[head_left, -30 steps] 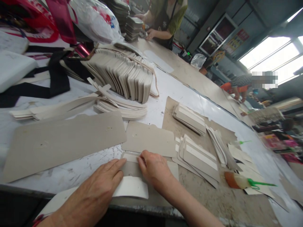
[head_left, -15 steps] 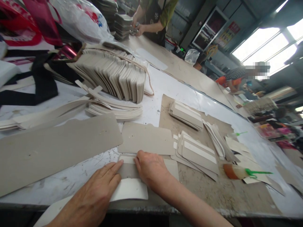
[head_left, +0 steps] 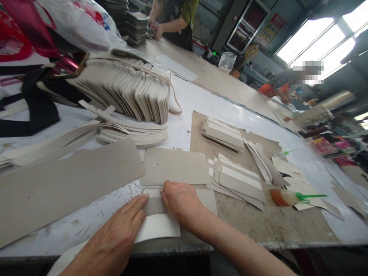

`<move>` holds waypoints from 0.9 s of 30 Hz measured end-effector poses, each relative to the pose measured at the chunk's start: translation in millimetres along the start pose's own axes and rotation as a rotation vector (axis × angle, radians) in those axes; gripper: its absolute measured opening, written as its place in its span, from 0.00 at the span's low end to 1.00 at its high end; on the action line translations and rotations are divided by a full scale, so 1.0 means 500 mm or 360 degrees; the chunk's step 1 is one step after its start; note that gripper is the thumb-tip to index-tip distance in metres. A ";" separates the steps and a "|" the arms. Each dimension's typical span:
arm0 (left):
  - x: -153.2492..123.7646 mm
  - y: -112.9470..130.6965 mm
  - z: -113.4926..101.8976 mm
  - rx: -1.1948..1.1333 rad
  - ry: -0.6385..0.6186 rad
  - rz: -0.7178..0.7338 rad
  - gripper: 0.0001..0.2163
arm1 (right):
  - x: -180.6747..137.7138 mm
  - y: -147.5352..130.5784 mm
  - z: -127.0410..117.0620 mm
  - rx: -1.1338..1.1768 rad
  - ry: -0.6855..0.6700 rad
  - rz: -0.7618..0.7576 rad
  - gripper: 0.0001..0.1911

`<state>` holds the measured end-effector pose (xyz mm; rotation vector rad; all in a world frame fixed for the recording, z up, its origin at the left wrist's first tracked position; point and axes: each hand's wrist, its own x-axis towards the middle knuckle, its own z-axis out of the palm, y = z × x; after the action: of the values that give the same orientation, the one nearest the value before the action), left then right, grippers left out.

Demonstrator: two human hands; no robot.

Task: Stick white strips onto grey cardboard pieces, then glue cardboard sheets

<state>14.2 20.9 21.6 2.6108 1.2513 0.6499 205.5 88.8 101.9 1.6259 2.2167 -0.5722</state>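
My left hand (head_left: 116, 230) lies with its fingers stretched out on a small grey panel (head_left: 155, 207) at the table's near edge. My right hand (head_left: 180, 199) is closed, its curled fingers pressed down at the panel's far edge. Beneath the fingertips of both hands runs a white strip (head_left: 152, 193); the right fingers hide anything they may hold. A cream piece (head_left: 159, 226) lies nearer to me, partly under the left hand. Another pale piece (head_left: 209, 200) shows past the right wrist. Just beyond the hands is a flat grey panel (head_left: 176, 166).
A long grey panel (head_left: 71, 188) covers the left side. Behind it stand cream strips (head_left: 135, 136) and a tied row of cards (head_left: 126, 88). To the right lie panels with white strips (head_left: 238, 178), another stack (head_left: 222, 134) and a glue bottle (head_left: 283, 197). A co-worker's hands (head_left: 156, 28) handle pieces.
The view has shifted slightly, so most things appear further left. My right hand has moved only a little along the white strip, and my left hand stays in place.
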 end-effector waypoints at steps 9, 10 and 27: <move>0.002 -0.001 0.006 0.0135 0.0000 0.0055 0.18 | 0.003 0.003 0.006 0.0028 0.0024 -0.0025 0.15; 0.002 -0.001 0.007 0.0131 -0.0002 0.0059 0.18 | 0.003 0.003 0.006 0.0028 0.0026 -0.0026 0.15; 0.004 -0.008 0.009 0.0014 -0.0037 0.0038 0.18 | 0.003 -0.001 0.016 0.0036 0.0044 -0.0035 0.13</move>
<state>14.9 25.1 16.7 2.6365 1.2208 0.6174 204.9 85.9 94.1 1.6320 2.2584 -0.5863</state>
